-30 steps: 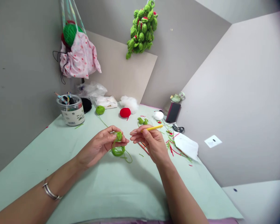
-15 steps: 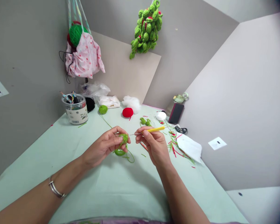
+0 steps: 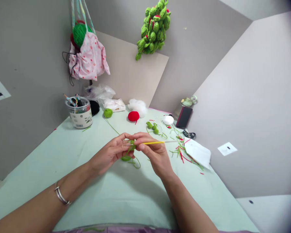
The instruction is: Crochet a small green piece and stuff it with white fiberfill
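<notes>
My left hand (image 3: 111, 150) has its thumb and fingers closed around a small light-green crochet piece (image 3: 132, 146). My right hand (image 3: 156, 152) grips a crochet hook (image 3: 153, 142) by its yellow handle, and a thin metal end sticks out to the right. The fingertips of both hands meet at the green piece and partly cover it. Green yarn (image 3: 126, 158) hangs in loops below the left fingers. A strand runs back from the left hand to a small green yarn ball (image 3: 108, 113).
Behind the hands lie a red yarn ball (image 3: 133, 116), white stuffing (image 3: 138, 107) and small green crochet pieces (image 3: 155, 129). A jar of pencils (image 3: 80, 117) stands left. To the right are a phone (image 3: 184, 117), yarn scraps (image 3: 181, 152) and white paper (image 3: 197, 152).
My right hand has moved left and now meets my left hand at the green piece. The hook's metal end pointed left before; a metal end now points right.
</notes>
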Motion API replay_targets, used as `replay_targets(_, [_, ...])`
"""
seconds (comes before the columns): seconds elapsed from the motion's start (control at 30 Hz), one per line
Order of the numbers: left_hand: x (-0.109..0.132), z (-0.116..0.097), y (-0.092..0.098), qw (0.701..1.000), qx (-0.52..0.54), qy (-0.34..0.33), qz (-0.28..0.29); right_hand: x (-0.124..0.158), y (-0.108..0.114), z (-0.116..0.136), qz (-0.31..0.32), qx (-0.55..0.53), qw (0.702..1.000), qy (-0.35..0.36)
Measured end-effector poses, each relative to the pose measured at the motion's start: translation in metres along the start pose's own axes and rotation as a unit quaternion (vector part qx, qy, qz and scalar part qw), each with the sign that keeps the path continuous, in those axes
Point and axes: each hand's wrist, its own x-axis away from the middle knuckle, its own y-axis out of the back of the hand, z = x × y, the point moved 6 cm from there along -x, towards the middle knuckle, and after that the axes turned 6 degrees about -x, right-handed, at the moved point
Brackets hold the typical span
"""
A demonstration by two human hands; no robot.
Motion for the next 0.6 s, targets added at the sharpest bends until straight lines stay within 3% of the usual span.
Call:
replay_targets(0.17, [-0.002,0.008,-0.002,0.999,0.033,0.007,-0.005,0.002,-0.005,0.001,0.035,0.053,0.998,0.014])
replay_targets(0.43, [-0.002,0.01,-0.01,0.997,0.07,0.013,0.0,0.002,0.004,0.01,-0.028,0.08,0.992,0.091])
replay_targets(0.6, [-0.001,0.008,-0.012,0.997,0.075,0.009,-0.024,0.003,0.003,0.011,-0.006,0.076,0.993,0.09])
